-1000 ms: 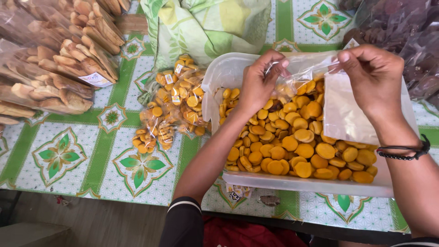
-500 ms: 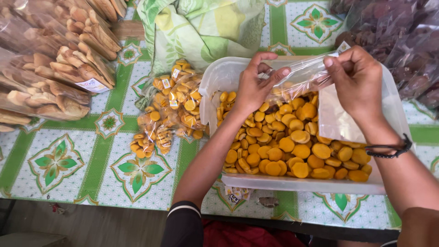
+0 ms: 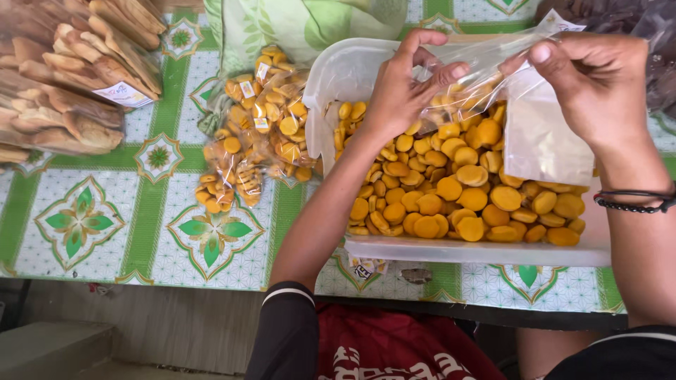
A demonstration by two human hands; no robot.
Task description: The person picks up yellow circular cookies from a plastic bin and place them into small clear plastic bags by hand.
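Both hands, the left hand and the right hand, are pinching a thin, clear, glossy plastic bag that is crinkling and catching light between them. Below the hands, a translucent, smooth plastic tub is holding matt, dry-looking orange biscuits, and left of the left hand small shiny plastic packets are wrapping the same kind. The counter under them is wearing a smooth, faintly glossy printed sheet, and a dark braided cord bracelet is circling the right wrist.

Hands — clear bag over cookie tub
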